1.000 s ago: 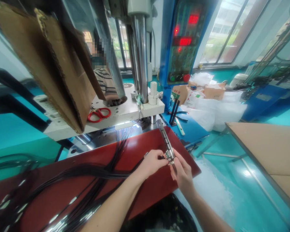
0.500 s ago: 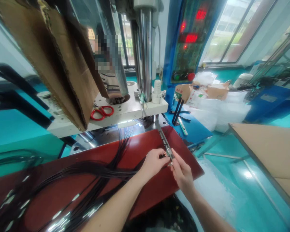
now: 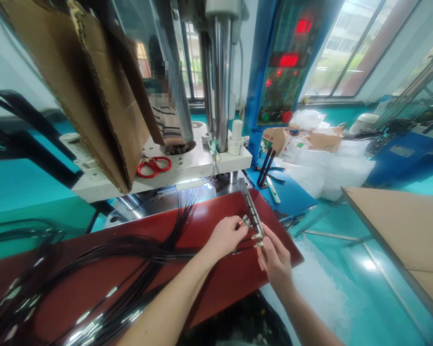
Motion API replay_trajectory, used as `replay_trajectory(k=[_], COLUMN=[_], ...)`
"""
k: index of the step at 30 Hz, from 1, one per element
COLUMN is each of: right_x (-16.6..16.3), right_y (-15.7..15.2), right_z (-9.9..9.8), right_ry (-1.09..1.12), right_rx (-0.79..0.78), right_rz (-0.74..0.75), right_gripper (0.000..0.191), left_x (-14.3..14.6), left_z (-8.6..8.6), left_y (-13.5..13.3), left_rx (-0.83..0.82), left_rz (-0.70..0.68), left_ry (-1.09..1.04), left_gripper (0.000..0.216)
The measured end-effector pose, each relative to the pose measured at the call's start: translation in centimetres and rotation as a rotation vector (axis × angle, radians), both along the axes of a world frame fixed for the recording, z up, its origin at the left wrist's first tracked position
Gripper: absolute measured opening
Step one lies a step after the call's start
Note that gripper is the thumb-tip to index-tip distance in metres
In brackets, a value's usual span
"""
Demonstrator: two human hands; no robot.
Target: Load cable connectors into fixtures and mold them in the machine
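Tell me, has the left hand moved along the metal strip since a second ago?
Yes. The left hand has shifted slightly up the metal strip, away from the right hand.

The connector tips (image 3: 246, 222) at the fingers (image 3: 238, 229) (blurred) stay unreadable.

Left hand (image 3: 225, 236) pinches a small metal connector (image 3: 244, 221) at the end of a black cable, held against a long narrow metal fixture bar (image 3: 251, 210). Right hand (image 3: 277, 262) grips the bar's near end. Both work above a dark red table mat (image 3: 209, 283), with red-handled scissors (image 3: 153, 167) on the white press platform (image 3: 187, 170) behind.
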State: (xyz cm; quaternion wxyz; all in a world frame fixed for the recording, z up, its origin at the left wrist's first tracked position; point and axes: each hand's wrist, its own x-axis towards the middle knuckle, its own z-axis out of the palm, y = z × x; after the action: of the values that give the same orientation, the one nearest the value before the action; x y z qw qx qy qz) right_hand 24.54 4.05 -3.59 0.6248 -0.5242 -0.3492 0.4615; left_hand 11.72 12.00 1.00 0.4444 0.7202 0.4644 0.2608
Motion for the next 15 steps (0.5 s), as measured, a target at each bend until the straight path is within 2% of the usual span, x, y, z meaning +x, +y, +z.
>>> replay_trajectory(k=[8, 11, 15], right_x=[-0.32, -0.45, -0.44], right_y=[-0.05, -0.15, -0.2], right_z=[0.25, 0.09, -0.32], right_ry=[-0.006, -0.02, -0.071], right_rx=[-0.01, -0.016, -0.008], right_rz=[0.011, -0.008, -0.02], right_gripper=[0.043, 0.044, 0.044], left_x=[0.7, 0.88, 0.97], left_z=[-0.15, -0.25, -0.56], left_y=[0.12, -0.13, -0.39], left_rx=[-0.343, -0.31, -0.135], left_rz=[0.017, 0.031, 0.085], left_ry=[-0.117, -0.107, -0.044], left_gripper=[0.023, 0.021, 0.019])
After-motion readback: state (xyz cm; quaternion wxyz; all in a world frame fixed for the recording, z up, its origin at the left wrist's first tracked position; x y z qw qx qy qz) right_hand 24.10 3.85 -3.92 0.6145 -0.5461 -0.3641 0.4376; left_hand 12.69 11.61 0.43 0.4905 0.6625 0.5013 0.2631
